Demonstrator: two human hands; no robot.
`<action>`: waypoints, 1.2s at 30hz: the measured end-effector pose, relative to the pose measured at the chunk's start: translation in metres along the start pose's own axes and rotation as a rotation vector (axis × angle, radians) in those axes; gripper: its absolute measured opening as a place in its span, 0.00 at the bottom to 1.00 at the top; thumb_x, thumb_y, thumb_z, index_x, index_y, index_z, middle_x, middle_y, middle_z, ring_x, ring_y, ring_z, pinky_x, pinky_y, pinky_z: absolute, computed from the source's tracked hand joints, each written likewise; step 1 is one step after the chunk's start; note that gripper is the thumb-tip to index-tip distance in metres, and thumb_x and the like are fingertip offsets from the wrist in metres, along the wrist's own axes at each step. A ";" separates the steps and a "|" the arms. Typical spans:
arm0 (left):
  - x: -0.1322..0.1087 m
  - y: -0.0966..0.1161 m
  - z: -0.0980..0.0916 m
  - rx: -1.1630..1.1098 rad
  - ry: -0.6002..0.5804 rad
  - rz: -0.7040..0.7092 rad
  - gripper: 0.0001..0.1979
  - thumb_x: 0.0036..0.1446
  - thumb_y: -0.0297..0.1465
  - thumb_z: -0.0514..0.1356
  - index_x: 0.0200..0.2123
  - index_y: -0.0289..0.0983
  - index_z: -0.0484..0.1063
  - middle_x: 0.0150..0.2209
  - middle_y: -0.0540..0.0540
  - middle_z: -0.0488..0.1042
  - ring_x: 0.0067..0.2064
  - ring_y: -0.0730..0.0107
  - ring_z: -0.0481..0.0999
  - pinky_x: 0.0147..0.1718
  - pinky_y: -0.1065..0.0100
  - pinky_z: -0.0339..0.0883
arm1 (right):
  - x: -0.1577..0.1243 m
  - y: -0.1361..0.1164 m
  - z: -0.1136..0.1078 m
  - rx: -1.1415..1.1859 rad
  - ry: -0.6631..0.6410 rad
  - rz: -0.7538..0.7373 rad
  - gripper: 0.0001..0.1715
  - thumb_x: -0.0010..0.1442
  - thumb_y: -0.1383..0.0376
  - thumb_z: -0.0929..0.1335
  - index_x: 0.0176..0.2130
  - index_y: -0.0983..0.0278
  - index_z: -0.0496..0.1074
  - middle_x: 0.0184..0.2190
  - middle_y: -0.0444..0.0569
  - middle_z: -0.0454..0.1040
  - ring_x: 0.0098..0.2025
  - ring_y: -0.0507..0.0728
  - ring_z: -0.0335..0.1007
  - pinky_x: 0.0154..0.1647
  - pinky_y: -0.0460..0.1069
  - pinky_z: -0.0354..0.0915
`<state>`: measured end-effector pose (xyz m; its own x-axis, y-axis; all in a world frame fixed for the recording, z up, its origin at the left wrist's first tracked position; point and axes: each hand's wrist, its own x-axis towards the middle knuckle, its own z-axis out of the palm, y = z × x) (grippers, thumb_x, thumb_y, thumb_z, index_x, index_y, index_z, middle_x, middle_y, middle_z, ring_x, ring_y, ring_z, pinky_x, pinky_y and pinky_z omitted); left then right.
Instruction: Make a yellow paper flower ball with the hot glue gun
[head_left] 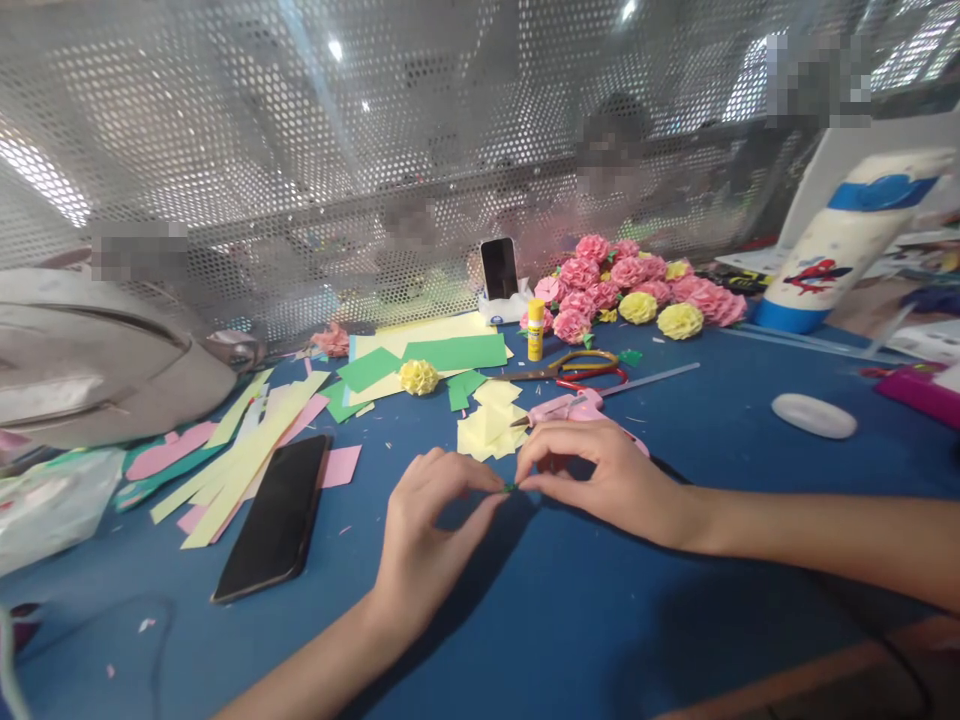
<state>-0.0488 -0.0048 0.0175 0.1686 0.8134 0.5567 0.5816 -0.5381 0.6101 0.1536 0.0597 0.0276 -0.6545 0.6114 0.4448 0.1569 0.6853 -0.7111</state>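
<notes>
Between my two hands, just above the blue table, is a tiny green piece point(510, 488), probably paper, mostly hidden by fingertips. My left hand point(442, 520) pinches it with thumb and forefinger. From the right, my right hand point(600, 475) is closed in a pinch at the same piece. Right behind my right hand lies a pink glue gun point(570, 407) with a clear glue stick in its back. Cut yellow paper pieces point(491, 420) lie by its nozzle. Scissors point(559, 370) with yellow and red handles rest farther back, near an upright yellow glue stick point(535, 330).
Pink and yellow paper flowers point(607, 280) are heaped at the back, with one yellow flower point(418, 377) apart. A black phone point(277, 520) and paper strips point(247, 465) lie left, beside a grey bag point(112, 350). A bottle point(847, 245) stands right, behind a white oval object point(814, 415).
</notes>
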 end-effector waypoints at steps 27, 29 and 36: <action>0.004 -0.010 0.008 -0.146 -0.113 -0.196 0.03 0.57 0.26 0.62 0.31 0.38 0.76 0.32 0.50 0.77 0.33 0.71 0.70 0.35 0.70 0.62 | 0.005 0.004 0.009 -0.014 -0.099 0.179 0.03 0.56 0.73 0.68 0.31 0.67 0.72 0.25 0.40 0.69 0.24 0.45 0.60 0.25 0.41 0.58; 0.006 -0.012 0.008 -0.130 -0.126 -0.206 0.03 0.57 0.27 0.62 0.31 0.38 0.76 0.32 0.50 0.77 0.34 0.70 0.71 0.35 0.68 0.63 | 0.005 0.006 0.009 -0.075 -0.106 0.121 0.04 0.55 0.74 0.68 0.31 0.67 0.71 0.25 0.40 0.69 0.24 0.45 0.60 0.26 0.42 0.58; 0.011 -0.009 0.009 -0.195 -0.150 -0.473 0.04 0.52 0.30 0.64 0.26 0.38 0.77 0.27 0.49 0.76 0.31 0.67 0.70 0.33 0.67 0.62 | 0.007 0.006 0.008 -0.085 -0.122 0.129 0.04 0.57 0.73 0.68 0.30 0.66 0.71 0.26 0.42 0.69 0.24 0.46 0.61 0.26 0.42 0.58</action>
<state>-0.0449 0.0115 0.0132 0.0445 0.9921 0.1172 0.4651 -0.1244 0.8765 0.1440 0.0649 0.0222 -0.7089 0.6476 0.2796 0.3043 0.6384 -0.7070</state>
